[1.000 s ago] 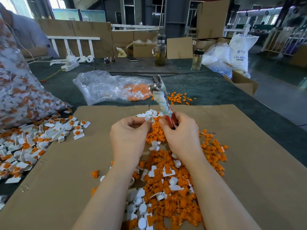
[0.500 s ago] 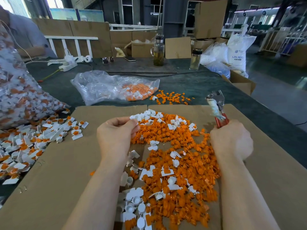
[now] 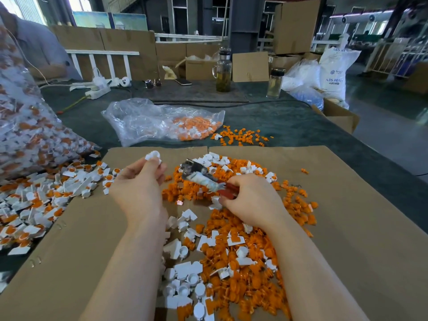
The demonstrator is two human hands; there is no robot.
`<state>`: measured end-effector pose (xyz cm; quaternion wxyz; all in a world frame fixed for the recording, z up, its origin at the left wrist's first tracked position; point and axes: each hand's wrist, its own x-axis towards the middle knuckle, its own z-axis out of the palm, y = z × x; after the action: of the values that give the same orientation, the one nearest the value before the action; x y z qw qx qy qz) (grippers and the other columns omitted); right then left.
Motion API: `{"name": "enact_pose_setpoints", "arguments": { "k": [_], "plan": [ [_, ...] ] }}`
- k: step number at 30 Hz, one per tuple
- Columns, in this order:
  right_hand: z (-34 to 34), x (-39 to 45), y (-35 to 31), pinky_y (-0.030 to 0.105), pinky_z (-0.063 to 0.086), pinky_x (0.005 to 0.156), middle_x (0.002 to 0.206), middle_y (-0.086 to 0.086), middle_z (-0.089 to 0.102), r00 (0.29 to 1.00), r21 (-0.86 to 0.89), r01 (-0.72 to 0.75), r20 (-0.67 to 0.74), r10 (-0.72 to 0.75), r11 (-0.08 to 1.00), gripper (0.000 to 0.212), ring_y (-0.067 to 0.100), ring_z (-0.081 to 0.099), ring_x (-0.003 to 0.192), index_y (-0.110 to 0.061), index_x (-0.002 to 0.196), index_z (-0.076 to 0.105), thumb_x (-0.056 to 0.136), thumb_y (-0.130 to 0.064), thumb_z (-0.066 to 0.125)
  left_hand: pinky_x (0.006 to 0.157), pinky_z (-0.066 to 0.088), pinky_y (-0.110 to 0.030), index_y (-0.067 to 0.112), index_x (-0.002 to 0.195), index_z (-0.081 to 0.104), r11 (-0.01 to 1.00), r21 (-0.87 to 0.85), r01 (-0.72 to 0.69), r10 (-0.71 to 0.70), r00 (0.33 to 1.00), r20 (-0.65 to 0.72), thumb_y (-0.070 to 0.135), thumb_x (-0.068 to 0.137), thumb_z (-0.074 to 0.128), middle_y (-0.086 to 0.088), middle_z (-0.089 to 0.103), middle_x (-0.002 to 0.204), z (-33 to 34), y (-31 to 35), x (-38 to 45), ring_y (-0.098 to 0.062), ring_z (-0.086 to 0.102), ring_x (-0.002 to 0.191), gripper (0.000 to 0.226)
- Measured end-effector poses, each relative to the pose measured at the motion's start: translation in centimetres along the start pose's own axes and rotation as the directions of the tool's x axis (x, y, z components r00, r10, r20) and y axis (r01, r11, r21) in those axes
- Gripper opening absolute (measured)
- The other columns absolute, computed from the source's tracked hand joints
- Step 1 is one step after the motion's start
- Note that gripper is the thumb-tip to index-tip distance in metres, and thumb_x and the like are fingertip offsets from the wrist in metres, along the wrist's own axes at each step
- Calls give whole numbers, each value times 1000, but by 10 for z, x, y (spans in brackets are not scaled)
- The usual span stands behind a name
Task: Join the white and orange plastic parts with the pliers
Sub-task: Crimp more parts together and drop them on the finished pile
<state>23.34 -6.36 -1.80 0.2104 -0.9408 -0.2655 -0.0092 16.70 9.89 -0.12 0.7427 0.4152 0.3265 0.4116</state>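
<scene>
My left hand (image 3: 139, 188) pinches a small white plastic part (image 3: 153, 156) between thumb and fingertips, raised above the cardboard sheet (image 3: 347, 239). My right hand (image 3: 252, 200) grips the red handles of the pliers (image 3: 201, 177), which lie low across the pile with the metal jaws pointing left. Its fingertips also touch a white piece among the loose parts. A heap of orange and white parts (image 3: 231, 262) spreads over the cardboard between and under both arms.
Joined white-and-orange pieces (image 3: 39, 200) lie heaped at the left, beside a big full plastic bag (image 3: 27, 135). A half-empty clear bag (image 3: 162, 121) and scattered orange parts (image 3: 240, 136) lie beyond the cardboard. Bottles (image 3: 223, 70), boxes and a person's sleeve stand at the far side.
My right hand swung out to the right with the pliers raised, then came back to the pile with the pliers lowered and jaws pointing left. My left hand moved left, then picked up a white part.
</scene>
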Motion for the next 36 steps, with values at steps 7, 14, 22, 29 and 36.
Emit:
{"name": "enact_pose_setpoints", "arguments": {
  "k": [7,14,22,29,36],
  "plan": [
    [-2,-1,6,22,37,56,73,-16,53,995,26,62,81,-64,998,25,3,51,69,-35,72,49,86,-49,66,65,57,-17,11,93,70,1000,3,18,-18,1000,14,8,82,78,-6,76,89,0,-3,3,-11,75,74,13],
    [6,-3,-4,25,44,65,75,-20,49,969,-8,214,125,-211,977,11,6,51,81,-34,97,66,87,-36,65,64,57,-17,11,90,69,999,-19,35,-34,999,23,6,82,77,-5,76,84,-1,-2,3,-11,75,72,12],
    [10,-1,0,28,48,66,90,-15,59,989,-1,135,67,-135,991,21,9,55,84,-33,105,65,86,-43,66,64,57,-19,16,85,70,999,16,46,-47,998,52,8,83,78,3,76,72,0,-1,-1,-10,74,72,11],
    [4,1,4,31,52,66,85,-6,64,993,368,-28,-99,69,930,10,12,64,76,-25,91,64,88,-34,66,66,60,-23,11,86,69,986,153,64,-99,966,237,5,82,76,-1,76,72,7,-8,-13,-12,74,69,9],
    [-5,-3,-1,11,50,63,85,-9,70,961,770,-11,-168,220,638,16,4,64,81,-34,86,67,88,-18,68,60,58,-18,8,81,70,952,296,-78,-53,910,411,4,83,76,-4,74,66,14,-19,-30,-12,73,64,7]
  ]
}}
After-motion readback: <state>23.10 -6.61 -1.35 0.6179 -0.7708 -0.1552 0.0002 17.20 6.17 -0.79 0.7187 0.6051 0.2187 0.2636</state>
